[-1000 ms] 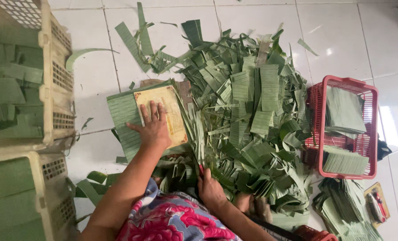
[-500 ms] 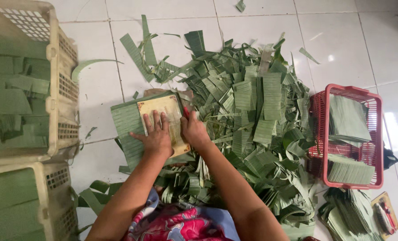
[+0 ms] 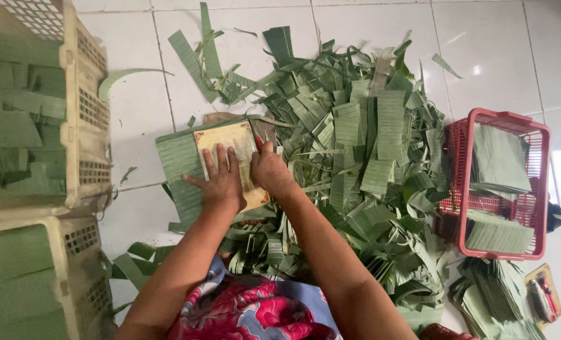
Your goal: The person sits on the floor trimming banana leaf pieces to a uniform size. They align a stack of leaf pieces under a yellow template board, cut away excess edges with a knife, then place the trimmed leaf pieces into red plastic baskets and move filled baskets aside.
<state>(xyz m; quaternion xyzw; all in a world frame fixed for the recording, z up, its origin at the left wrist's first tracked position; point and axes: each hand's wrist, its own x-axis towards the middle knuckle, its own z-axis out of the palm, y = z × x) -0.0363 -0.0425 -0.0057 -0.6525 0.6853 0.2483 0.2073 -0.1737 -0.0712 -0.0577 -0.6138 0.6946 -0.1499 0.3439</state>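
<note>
I am pressing my left hand [image 3: 221, 182] flat, fingers spread, on a cream rectangular template board [image 3: 230, 157] that is lying over a stack of cut banana leaf sheets [image 3: 176, 167] on the tiled floor [image 3: 136, 126]. My right hand [image 3: 269, 170] is closing on the board's right edge; I cannot tell what its grip is pinching. A heap of leaf trimmings [image 3: 356, 145] is lying just beside, and a red basket [image 3: 498, 182] of leaf sheets farther right.
</note>
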